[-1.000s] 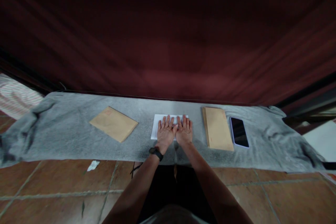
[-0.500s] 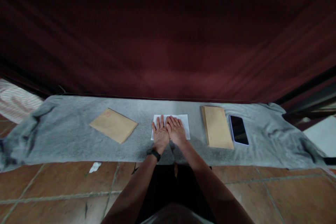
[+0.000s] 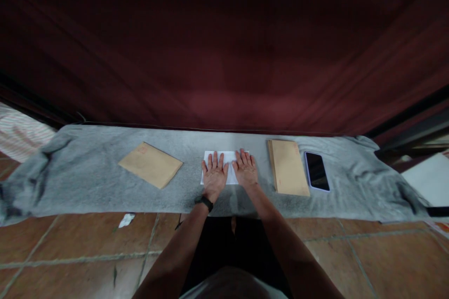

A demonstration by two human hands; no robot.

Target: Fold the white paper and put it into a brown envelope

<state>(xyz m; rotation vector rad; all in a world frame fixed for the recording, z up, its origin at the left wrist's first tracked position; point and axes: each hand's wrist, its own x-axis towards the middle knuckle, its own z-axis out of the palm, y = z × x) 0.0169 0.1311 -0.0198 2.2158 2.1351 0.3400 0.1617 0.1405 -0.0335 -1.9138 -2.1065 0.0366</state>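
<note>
A white sheet of paper [image 3: 230, 175], its edges partly covered by my hands, lies on the grey cloth in front of me. Flat on its left part rests my left hand [image 3: 214, 175], fingers spread, a dark band around the wrist. My right hand [image 3: 246, 171] presses flat on the paper's right end, its fingers also apart. A narrow strip of paper shows between the two hands. To the right lies a stack of brown envelopes [image 3: 290, 167]; a single brown envelope [image 3: 151, 165] is slanted on the left.
A phone [image 3: 317, 171] in a pale purple case lies right of the stack. The grey cloth [image 3: 87, 173] covers a long narrow surface, with a dark red curtain [image 3: 224, 79] behind it. A crumpled white scrap [image 3: 126, 220] is on the tiled floor.
My right hand has slid right across the paper, away from my left hand, which it was touching. My left hand stays nearly in place. The view has shifted slightly.
</note>
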